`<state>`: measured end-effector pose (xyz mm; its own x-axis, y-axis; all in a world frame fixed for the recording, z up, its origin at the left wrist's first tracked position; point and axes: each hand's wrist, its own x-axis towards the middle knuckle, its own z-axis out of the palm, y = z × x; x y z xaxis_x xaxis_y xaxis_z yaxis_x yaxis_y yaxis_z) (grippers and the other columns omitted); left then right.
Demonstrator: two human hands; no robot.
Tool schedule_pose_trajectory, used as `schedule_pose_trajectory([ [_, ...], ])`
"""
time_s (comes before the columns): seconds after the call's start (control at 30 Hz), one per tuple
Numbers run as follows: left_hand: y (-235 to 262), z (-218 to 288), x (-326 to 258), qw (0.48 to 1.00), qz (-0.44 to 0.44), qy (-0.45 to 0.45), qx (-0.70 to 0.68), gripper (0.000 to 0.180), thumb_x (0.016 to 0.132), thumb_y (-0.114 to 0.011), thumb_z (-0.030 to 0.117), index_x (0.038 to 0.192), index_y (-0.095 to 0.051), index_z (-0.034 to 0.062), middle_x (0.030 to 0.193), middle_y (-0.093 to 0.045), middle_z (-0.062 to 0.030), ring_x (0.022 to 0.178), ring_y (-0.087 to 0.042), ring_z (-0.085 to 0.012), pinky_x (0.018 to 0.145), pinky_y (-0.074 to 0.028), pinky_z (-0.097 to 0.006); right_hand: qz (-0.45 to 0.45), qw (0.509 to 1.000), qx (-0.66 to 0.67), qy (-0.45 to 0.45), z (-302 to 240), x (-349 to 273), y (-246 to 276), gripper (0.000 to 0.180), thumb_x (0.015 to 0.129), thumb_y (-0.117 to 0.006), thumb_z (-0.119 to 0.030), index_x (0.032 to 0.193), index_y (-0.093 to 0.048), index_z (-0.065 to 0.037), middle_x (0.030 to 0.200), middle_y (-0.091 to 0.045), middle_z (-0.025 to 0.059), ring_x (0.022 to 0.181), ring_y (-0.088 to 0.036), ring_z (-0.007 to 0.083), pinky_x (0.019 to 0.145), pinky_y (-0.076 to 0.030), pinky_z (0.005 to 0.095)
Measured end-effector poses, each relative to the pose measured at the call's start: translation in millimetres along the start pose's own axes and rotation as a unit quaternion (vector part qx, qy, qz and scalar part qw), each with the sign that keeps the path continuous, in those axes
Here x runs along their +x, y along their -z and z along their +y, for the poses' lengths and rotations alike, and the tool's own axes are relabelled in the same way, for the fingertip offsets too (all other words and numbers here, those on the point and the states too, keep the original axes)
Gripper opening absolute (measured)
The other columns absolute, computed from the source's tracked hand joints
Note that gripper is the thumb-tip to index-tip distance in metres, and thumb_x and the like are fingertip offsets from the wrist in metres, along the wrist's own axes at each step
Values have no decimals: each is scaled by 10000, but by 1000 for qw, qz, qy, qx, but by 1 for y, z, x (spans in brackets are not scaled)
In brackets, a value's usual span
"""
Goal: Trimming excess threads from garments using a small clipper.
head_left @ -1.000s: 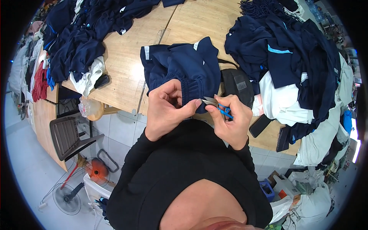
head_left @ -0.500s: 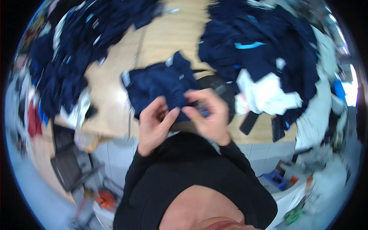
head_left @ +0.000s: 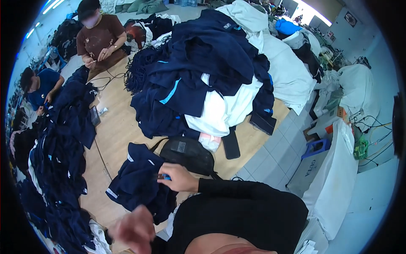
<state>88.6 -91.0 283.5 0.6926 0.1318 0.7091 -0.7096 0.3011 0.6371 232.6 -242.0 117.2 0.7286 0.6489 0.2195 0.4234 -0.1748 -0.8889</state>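
Observation:
A navy garment with white labels lies bunched on the table's near edge. At its right side, my right hand is closed around a small blue-handled tool with a dark tip, too small to name surely. My left hand is raised near the garment's lower edge, smeared by motion; its fingers cannot be made out.
Beyond the garment are a black bag, a dark phone and a dark wallet-like thing. A large navy clothing pile covers the far table. More navy garments line the left. Two people work beyond.
My view has swung toward the right and up. My left hand has come away from the garment and my right hand. My right hand still holds the blue-handled tool.

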Motion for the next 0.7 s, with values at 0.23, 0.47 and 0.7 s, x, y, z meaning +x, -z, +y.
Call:
schedule_pose_trajectory([
  [0.23,-48,68,68,975,-159,-38,-149,505,1069,-602,481,1548,-595,323,759,-679,-61,543,-600,-213,611,-498,-390,-137,990,-24,-30,54,-26,-45,239,939,-855,-185,988,-674,-37,993,-700,129,947,-729,390,779,-546,468],
  [0.47,-41,68,89,935,-214,25,-280,124,1041,-571,281,1014,-692,280,733,-643,-27,504,-555,-153,520,-406,-321,-152,988,2,-20,78,-22,-40,258,970,-846,-200,973,-660,-21,943,-685,155,864,-701,378,736,-513,465],
  [0.7,-39,68,108,904,-274,-3,-328,201,1050,-562,209,899,-645,314,711,-567,36,503,-493,-98,501,-369,-278,-159,987,5,-9,80,-21,-43,268,982,-835,-209,973,-650,-15,926,-684,150,866,-704,372,743,-516,458],
])
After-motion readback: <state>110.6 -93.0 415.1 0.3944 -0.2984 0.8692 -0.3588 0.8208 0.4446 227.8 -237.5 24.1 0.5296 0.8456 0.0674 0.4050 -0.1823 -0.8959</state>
